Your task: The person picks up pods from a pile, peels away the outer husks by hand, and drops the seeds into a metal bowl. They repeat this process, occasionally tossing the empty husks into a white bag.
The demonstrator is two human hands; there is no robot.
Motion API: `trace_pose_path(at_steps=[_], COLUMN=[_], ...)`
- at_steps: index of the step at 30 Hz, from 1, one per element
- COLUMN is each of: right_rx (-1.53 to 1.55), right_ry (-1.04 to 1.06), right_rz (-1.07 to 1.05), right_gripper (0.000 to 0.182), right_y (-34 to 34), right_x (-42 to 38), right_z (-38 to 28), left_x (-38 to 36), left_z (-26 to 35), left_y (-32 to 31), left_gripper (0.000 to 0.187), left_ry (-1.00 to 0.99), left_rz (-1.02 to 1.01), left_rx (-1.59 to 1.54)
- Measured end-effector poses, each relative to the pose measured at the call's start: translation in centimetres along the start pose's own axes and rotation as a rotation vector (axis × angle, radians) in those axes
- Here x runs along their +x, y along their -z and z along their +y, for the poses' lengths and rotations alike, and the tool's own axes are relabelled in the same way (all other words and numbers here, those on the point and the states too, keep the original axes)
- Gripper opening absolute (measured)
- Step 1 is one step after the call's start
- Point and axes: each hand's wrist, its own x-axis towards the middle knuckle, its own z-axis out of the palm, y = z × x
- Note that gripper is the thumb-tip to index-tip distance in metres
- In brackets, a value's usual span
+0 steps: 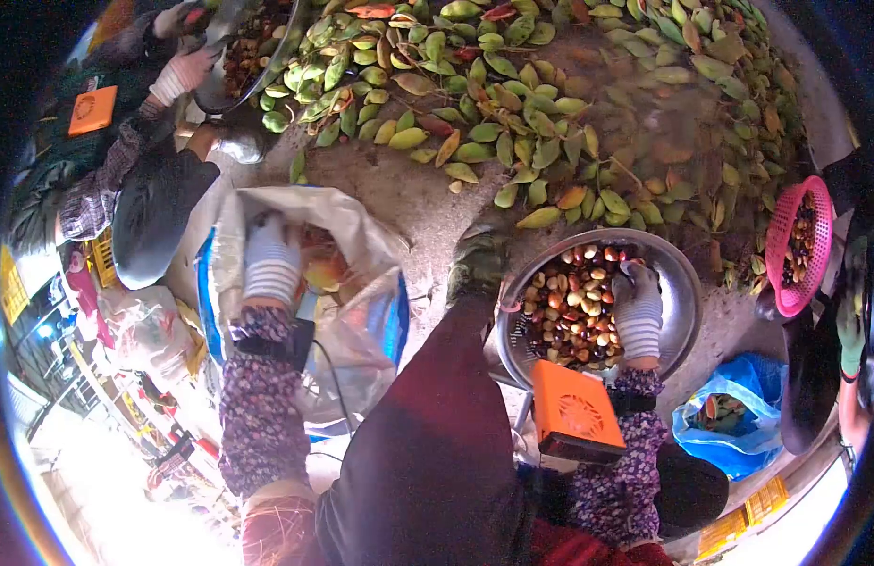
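Note:
My left hand (pixel 271 259), in a striped white-and-grey glove, reaches down into the mouth of a white plastic sack (pixel 352 226) with blue sides. Its fingertips are dark and smeared, close to some yellowish-green husks (pixel 324 269) inside. My right hand (pixel 637 307), gloved the same way, is inside a metal bowl (pixel 680 311), at the right side of a heap of brown nuts with pale patches (pixel 569 307). Its fingers are curled in over the nuts, and whatever lies within them is hidden.
A large pile of green pods (pixel 541 123) covers the ground ahead. At left, a person with a gloved hand (pixel 187 71) works at another metal bowl (pixel 210 94). A pink basket (pixel 781 274) of nuts and a blue bag (pixel 739 377) stand at right, beside another person's green-gloved hand (pixel 850 321).

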Motion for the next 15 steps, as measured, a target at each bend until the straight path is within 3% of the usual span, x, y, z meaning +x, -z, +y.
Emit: trace_pose_path(at_steps=[2, 4, 6, 8, 9, 11, 15], right_rx=[-0.024, 0.014, 0.051, 0.038, 0.038, 0.034, 0.009], right_ry=[-0.003, -0.031, -0.058, -0.048, -0.04, -0.055, -0.077], right_rz=[-0.011, -0.042, -0.069, -0.076, -0.072, -0.078, -0.091], right_gripper=[0.024, 0.024, 0.025, 0.026, 0.027, 0.028, 0.028], right_y=[-0.1, -0.1, -0.1, -1.0, -1.5, -1.5, -0.9], right_x=[0.0, 0.1, 0.4, 0.4, 0.4, 0.3, -0.1], right_z=[-0.7, -1.3, -1.2, -0.4, 0.2, 0.1, -0.4], left_x=[-1.5, -3.0, -3.5, -4.5, -4.6, -4.9, -2.6], left_z=[2.5, 5.3, 9.4, 11.8, 11.6, 10.8, 7.3], left_y=[0.5, 1.4, 2.8, 2.3, 0.8, -4.4, -10.5], left_gripper=[0.036, 0.046, 0.058, 0.062, 0.062, 0.057, 0.04], left_ry=[0.018, 0.002, 0.086, -0.005, -0.01, 0.179, 0.154], left_rz=[-0.077, -0.268, -0.635, -0.757, -0.751, -0.581, -0.388], left_rx=[0.049, 0.038, 0.123, 0.172, 0.177, 0.118, -0.014])
